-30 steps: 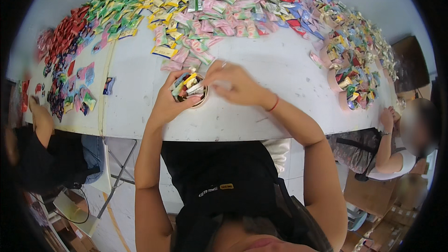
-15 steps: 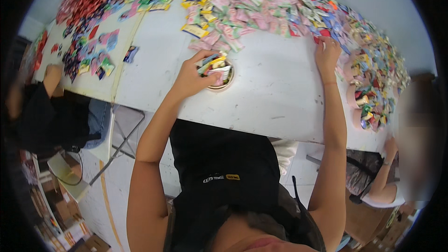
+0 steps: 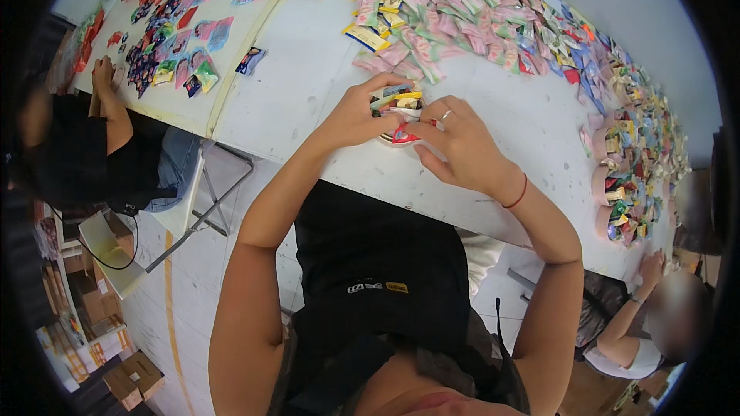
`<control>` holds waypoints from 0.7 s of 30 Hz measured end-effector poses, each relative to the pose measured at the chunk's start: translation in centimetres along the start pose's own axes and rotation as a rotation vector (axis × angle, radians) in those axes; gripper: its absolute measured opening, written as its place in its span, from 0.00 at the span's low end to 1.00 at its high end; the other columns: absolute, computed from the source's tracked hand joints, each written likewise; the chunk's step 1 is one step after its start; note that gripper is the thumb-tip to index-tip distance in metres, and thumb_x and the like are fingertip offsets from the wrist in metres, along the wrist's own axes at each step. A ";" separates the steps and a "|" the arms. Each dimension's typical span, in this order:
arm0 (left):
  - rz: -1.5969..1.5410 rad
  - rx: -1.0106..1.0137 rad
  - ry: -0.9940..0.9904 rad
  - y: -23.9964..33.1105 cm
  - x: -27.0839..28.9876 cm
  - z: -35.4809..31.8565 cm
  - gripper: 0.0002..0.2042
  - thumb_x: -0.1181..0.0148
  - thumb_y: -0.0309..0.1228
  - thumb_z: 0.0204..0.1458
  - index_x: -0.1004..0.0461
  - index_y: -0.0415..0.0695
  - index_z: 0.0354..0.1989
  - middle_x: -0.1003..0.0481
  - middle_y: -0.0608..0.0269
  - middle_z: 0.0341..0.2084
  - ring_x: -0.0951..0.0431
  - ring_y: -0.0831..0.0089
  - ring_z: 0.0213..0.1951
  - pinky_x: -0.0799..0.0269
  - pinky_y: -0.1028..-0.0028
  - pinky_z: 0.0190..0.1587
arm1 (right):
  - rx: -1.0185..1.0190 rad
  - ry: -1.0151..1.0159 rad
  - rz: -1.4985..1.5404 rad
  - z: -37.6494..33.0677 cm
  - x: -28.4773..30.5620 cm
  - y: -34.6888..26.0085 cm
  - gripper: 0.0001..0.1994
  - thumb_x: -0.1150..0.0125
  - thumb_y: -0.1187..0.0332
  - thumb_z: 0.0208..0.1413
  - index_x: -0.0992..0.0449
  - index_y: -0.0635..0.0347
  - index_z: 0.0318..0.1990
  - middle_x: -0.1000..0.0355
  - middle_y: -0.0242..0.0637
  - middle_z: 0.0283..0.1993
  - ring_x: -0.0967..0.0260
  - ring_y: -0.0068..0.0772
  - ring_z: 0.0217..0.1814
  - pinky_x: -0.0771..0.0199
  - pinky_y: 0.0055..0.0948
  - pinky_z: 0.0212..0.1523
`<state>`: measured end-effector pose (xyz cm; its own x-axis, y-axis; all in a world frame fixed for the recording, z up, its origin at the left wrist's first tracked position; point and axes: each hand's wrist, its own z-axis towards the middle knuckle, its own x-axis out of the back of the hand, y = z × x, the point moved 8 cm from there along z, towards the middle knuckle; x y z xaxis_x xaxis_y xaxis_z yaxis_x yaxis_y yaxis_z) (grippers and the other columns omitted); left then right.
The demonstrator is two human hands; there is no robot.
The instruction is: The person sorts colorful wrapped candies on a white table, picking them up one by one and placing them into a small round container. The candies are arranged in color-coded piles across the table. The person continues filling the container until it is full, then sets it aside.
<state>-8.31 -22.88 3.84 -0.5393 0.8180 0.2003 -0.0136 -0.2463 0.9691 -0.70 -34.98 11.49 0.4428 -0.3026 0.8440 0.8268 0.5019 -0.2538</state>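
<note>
We see small round white bowl (image 3: 397, 119) near table's front edge, heaped with sachets | left hand (image 3: 356, 114) cups its side | right hand (image 3: 461, 148) pinches red sachet (image 3: 402, 136) at its rim | many colourful sachets (image 3: 493, 27) beyond it remain unsorted

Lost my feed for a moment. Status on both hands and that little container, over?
Left hand grips small round container of sachets. Right hand at its rim, pinching red sachet. Loose sachet piles beyond, nothing blocking.
</note>
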 end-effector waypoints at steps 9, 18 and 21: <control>-0.020 0.053 0.008 -0.5 -0.1 -0.1 0.27 0.37 0.29 0.41 0.27 0.41 0.55 0.23 0.58 0.46 0.24 0.71 0.47 0.30 0.72 0.53 | -0.107 -0.137 -0.087 0.7 -1.9 0.5 0.15 0.41 0.79 0.47 0.24 0.61 0.44 0.31 0.43 0.40 0.30 0.42 0.41 0.25 0.37 0.36; 0.019 -0.010 0.010 -0.4 0.2 0.0 0.26 0.35 0.30 0.42 0.28 0.42 0.55 0.23 0.60 0.46 0.24 0.72 0.46 0.30 0.73 0.52 | -0.228 -0.452 -0.165 -0.9 -2.2 0.6 0.16 0.42 0.74 0.48 0.24 0.57 0.47 0.30 0.33 0.18 0.30 0.40 0.19 0.33 0.37 0.22; -0.007 0.033 -0.028 -0.6 -0.2 -0.2 0.27 0.37 0.23 0.44 0.29 0.40 0.57 0.25 0.63 0.48 0.27 0.77 0.50 0.33 0.75 0.55 | -0.148 -0.387 -0.251 -0.2 -2.9 0.7 0.18 0.42 0.74 0.48 0.25 0.54 0.49 0.31 0.36 0.15 0.33 0.40 0.15 0.37 0.38 0.19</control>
<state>-8.38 -22.98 3.23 -0.5151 0.8341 0.1974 0.0105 -0.2241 0.9745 -1.32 -33.94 8.75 0.0847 -0.0623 0.9945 0.9447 0.3225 -0.0602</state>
